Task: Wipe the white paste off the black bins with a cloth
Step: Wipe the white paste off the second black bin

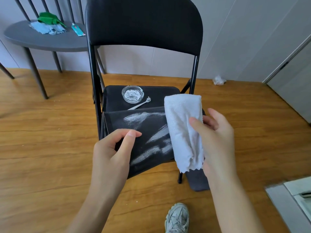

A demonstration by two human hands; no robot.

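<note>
Black fabric bin, folded flat by the look of it, is propped against the front of a black folding chair, and it's got streaks of white paste smeared all across the face that's toward the camera. The left hand is gripping the bin's lower left edge, fingers curled under and thumb lying on top. The right hand has a folded white cloth pinched between thumb and fingers, and the cloth stands upright over the right side of the bin, covering part of the smears. Can't really tell if it's pressed onto the fabric or just in front of it.

On the chair seat right behind the bin there's a small glass dish with more white paste in it, and a white toothbrush lying just beside it. A dark cloth-looking piece sits on the wooden floor by the chair's front right leg. Grey sneaker at the bottom. Far back left is a round grey tabletop with green and blue cloths and a toothpaste tube. Some crumpled white stuff by the wall too.
</note>
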